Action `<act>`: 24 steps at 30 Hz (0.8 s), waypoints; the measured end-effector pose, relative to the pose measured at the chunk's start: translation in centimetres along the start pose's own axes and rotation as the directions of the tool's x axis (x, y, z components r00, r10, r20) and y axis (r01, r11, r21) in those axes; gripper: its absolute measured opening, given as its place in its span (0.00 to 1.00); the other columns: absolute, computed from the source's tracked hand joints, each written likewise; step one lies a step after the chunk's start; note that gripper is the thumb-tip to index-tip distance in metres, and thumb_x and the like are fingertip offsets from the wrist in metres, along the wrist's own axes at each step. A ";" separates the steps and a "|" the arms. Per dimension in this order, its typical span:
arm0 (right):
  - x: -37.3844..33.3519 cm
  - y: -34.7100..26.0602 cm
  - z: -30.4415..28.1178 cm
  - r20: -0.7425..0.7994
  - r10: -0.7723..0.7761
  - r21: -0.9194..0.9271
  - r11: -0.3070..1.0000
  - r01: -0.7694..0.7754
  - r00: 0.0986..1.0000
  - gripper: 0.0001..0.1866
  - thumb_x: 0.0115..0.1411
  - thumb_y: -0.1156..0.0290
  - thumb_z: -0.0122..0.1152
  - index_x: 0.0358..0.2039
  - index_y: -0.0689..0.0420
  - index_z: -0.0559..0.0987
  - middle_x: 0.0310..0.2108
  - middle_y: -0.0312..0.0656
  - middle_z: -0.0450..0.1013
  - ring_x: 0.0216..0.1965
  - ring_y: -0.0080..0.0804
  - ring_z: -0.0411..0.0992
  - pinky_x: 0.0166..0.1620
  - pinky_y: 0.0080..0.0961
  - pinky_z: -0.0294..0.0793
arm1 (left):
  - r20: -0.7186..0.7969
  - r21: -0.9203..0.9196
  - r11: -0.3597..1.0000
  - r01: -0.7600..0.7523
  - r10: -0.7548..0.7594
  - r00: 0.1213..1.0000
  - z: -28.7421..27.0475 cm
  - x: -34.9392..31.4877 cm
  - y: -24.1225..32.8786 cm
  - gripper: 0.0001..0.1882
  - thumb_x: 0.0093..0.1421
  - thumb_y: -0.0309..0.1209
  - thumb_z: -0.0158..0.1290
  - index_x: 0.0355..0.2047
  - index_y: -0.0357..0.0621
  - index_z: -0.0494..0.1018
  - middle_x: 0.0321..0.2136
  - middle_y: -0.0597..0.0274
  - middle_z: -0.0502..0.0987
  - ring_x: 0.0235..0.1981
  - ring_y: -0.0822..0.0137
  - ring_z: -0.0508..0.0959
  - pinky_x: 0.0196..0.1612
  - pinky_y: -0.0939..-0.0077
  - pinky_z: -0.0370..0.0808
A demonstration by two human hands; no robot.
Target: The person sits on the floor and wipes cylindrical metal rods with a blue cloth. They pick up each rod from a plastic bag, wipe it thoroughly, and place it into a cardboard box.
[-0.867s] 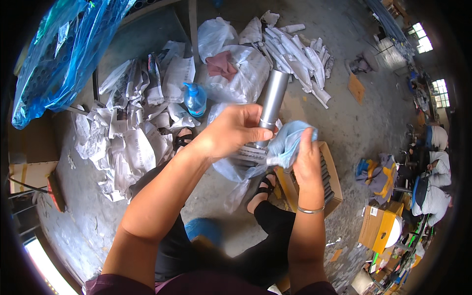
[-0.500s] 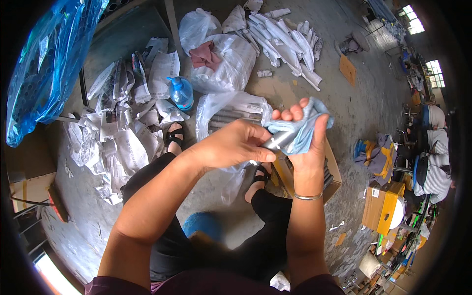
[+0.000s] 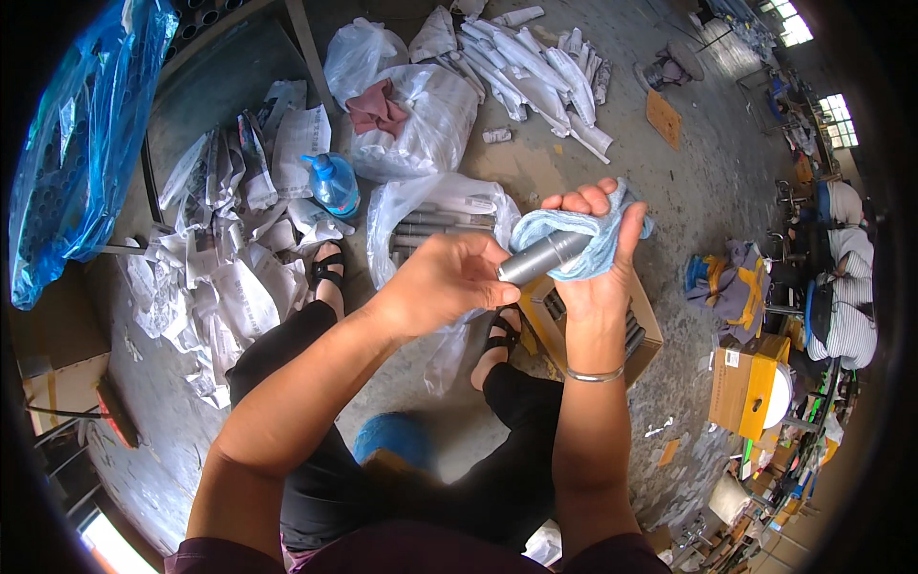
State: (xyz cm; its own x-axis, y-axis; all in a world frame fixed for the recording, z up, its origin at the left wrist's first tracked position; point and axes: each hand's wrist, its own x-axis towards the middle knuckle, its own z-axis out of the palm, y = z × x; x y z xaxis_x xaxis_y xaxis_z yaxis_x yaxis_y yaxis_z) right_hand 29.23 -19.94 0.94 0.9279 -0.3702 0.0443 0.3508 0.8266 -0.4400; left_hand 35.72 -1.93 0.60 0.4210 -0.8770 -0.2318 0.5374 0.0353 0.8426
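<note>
My left hand point(image 3: 454, 280) grips one end of a grey metal tube point(image 3: 537, 259). The tube's other end goes into a light blue cloth point(image 3: 583, 239) that my right hand point(image 3: 598, 263) wraps around it. Both hands are held in front of me above my knees. Just below them an open cardboard box point(image 3: 645, 335) holds more grey tubes. A clear plastic bag point(image 3: 430, 215) with several tubes lies on the floor beyond my left hand.
Crumpled newspaper point(image 3: 229, 249) and a blue water bottle point(image 3: 335, 187) lie to the left. White bags and wrapped tubes point(image 3: 535, 72) lie at the far side. A blue plastic sheet point(image 3: 81, 143) hangs at left. Yellow boxes point(image 3: 746, 383) stand at right.
The tube stood nearly upright in my left hand with the cloth below it. It has tipped down sideways and my right hand has closed the cloth around its end.
</note>
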 end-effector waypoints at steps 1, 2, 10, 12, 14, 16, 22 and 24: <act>-0.1 0.1 -0.1 -0.009 -0.001 -0.006 1.000 0.001 1.000 0.20 0.55 0.52 0.60 0.40 0.53 0.71 0.32 0.33 0.73 0.38 0.30 0.71 0.55 0.39 0.66 | -0.032 0.031 0.999 -0.041 0.042 0.999 0.3 0.1 -0.1 0.12 0.51 0.23 0.62 0.35 0.35 0.72 0.26 0.62 0.77 0.29 0.77 0.76 0.33 0.83 0.73; 0.0 0.2 -0.3 -0.005 -0.001 -0.002 1.000 0.001 1.000 0.21 0.54 0.51 0.62 0.40 0.53 0.71 0.33 0.34 0.73 0.39 0.31 0.71 0.54 0.39 0.67 | -0.062 0.063 0.995 -0.080 0.084 0.995 0.5 0.3 -0.1 0.12 0.51 0.22 0.62 0.34 0.36 0.72 0.25 0.63 0.76 0.29 0.78 0.76 0.32 0.84 0.72; -1.2 4.7 2.8 -0.290 0.034 -0.413 0.897 -0.157 0.956 0.13 0.57 0.61 0.62 0.34 0.57 0.76 0.29 0.34 0.72 0.29 0.19 0.69 0.31 0.20 0.70 | -0.209 0.761 0.640 -0.102 0.391 0.896 -0.4 0.1 2.3 0.09 0.43 0.23 0.63 0.21 0.40 0.72 0.15 0.67 0.72 0.17 0.75 0.71 0.20 0.77 0.69; -0.9 3.2 2.1 -0.218 0.076 -0.728 0.651 -0.214 0.973 0.14 0.55 0.62 0.64 0.31 0.60 0.76 0.25 0.32 0.72 0.25 0.18 0.67 0.27 0.20 0.68 | -0.269 0.548 0.813 -0.197 0.394 0.879 -2.4 0.1 4.3 0.10 0.50 0.29 0.62 0.26 0.39 0.73 0.22 0.67 0.75 0.23 0.75 0.73 0.28 0.82 0.69; -0.9 2.9 2.1 -0.132 0.166 -0.866 0.461 -0.195 0.977 0.19 0.52 0.59 0.67 0.33 0.62 0.75 0.24 0.35 0.72 0.25 0.23 0.69 0.29 0.23 0.70 | -0.326 0.299 0.898 -0.323 0.414 0.850 -2.7 0.7 5.0 0.15 0.56 0.35 0.59 0.37 0.37 0.73 0.33 0.62 0.76 0.32 0.73 0.74 0.39 0.80 0.69; -1.2 4.0 2.0 -0.059 0.239 -0.849 0.499 -0.174 0.969 0.20 0.52 0.63 0.67 0.37 0.64 0.73 0.28 0.39 0.73 0.28 0.26 0.71 0.33 0.25 0.71 | -0.273 0.145 0.953 -0.267 0.298 0.915 -2.5 1.0 4.5 0.21 0.61 0.36 0.53 0.50 0.34 0.68 0.44 0.56 0.75 0.45 0.67 0.73 0.52 0.73 0.65; -1.7 4.0 2.5 0.024 0.314 -0.904 0.413 -0.114 0.949 0.22 0.51 0.60 0.69 0.35 0.64 0.71 0.25 0.40 0.70 0.27 0.27 0.68 0.34 0.25 0.70 | -0.290 0.027 0.933 -0.358 0.350 0.891 -3.2 1.1 3.1 0.18 0.60 0.33 0.53 0.49 0.38 0.70 0.43 0.55 0.76 0.48 0.64 0.73 0.56 0.68 0.64; -1.6 4.2 2.2 0.048 0.346 -0.936 0.344 -0.079 0.937 0.23 0.51 0.59 0.69 0.35 0.64 0.71 0.26 0.43 0.72 0.28 0.30 0.70 0.36 0.27 0.70 | -0.358 -0.036 0.901 -0.432 0.392 0.848 -5.0 1.1 3.8 0.17 0.62 0.34 0.51 0.48 0.40 0.71 0.44 0.57 0.76 0.49 0.65 0.72 0.57 0.67 0.62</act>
State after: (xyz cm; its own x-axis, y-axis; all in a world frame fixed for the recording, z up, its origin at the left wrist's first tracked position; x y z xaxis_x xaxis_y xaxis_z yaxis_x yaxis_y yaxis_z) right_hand 29.54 -14.91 0.99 0.9969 -0.0403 -0.0675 -0.0707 -0.0832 -0.9940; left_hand 41.90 -0.39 1.09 0.8289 -0.5579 -0.0403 0.3290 0.4280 0.8417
